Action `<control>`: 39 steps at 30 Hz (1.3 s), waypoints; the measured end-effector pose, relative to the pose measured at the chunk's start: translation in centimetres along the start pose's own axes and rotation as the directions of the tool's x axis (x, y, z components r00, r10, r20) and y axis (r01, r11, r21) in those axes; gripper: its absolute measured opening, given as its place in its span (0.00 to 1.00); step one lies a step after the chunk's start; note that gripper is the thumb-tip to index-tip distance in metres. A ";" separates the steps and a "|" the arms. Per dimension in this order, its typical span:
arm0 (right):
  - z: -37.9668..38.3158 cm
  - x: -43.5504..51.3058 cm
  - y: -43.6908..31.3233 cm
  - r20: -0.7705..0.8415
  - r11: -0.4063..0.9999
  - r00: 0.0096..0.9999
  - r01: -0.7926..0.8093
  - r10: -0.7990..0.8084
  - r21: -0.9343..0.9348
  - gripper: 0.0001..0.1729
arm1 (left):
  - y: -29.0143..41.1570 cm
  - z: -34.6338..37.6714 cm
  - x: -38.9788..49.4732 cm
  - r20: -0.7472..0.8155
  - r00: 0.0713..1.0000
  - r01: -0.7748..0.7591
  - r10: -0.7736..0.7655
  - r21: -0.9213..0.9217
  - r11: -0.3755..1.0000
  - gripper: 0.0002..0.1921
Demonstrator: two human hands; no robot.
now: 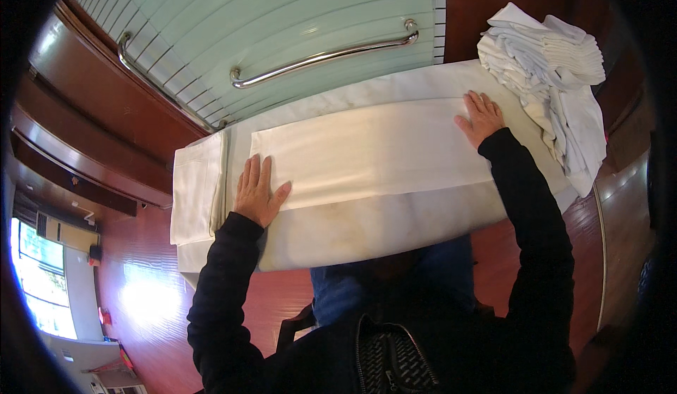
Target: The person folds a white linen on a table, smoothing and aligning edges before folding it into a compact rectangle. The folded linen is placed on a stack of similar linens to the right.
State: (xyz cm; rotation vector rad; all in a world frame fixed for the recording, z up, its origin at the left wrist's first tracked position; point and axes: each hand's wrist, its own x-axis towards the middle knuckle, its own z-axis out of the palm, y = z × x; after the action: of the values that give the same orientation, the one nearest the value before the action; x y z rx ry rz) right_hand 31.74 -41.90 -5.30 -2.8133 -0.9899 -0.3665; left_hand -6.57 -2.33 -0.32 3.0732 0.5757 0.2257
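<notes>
A white cloth (pixel 365 151), folded into a long flat strip, lies across a padded board with a pale cover (pixel 381 230). My left hand (pixel 259 193) rests flat at the strip's left end, thumb spread out to the right. At the far right end my right hand (pixel 480 116) presses palm down, fingers apart. Neither hand grips anything. Left of my left hand sits a neatly folded white cloth stack (pixel 197 188). A loose heap of crumpled white cloths (pixel 550 71) lies at the board's right end, partly hanging over its edge.
Behind the board stands a pale green panelled wall (pixel 317 13) with a chrome grab rail (pixel 328 62). A second metal rail (pixel 164 92) runs at the left, beside dark wood panelling (pixel 111 77). Reddish flooring (pixel 143 267) spreads left towards a bright window (pixel 42 277).
</notes>
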 end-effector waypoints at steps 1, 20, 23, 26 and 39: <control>-0.1 0.0 -0.1 -0.001 1.000 1.000 -0.005 0.005 -0.006 0.39 | -0.2 -0.1 0.0 -0.019 0.999 -0.027 0.027 -0.004 1.000 0.42; -0.7 -0.2 -0.2 0.001 0.998 0.999 0.043 -0.043 -0.037 0.38 | 6.8 4.0 11.2 -0.166 0.953 -0.263 0.252 -0.045 0.964 0.38; -0.3 -0.2 -0.1 -0.021 0.998 0.999 0.040 -0.041 -0.039 0.38 | 5.6 4.6 10.8 -0.191 0.965 -0.185 0.177 -0.025 0.982 0.38; -0.6 -0.1 -0.3 0.000 0.999 1.000 0.021 -0.021 -0.031 0.39 | 5.5 4.5 10.6 -0.180 0.974 -0.138 0.135 -0.003 0.990 0.39; -2.7 0.0 -23.5 -0.251 0.813 0.841 0.533 -0.479 0.232 0.46 | 5.3 5.3 11.0 -0.239 0.960 -0.146 0.148 0.023 0.989 0.37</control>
State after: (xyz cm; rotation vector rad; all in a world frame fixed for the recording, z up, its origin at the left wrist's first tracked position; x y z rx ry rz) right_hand 16.43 -24.27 -1.63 -2.1698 -1.6007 -0.4746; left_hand 6.21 -3.16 -3.80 3.1177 0.3505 0.6061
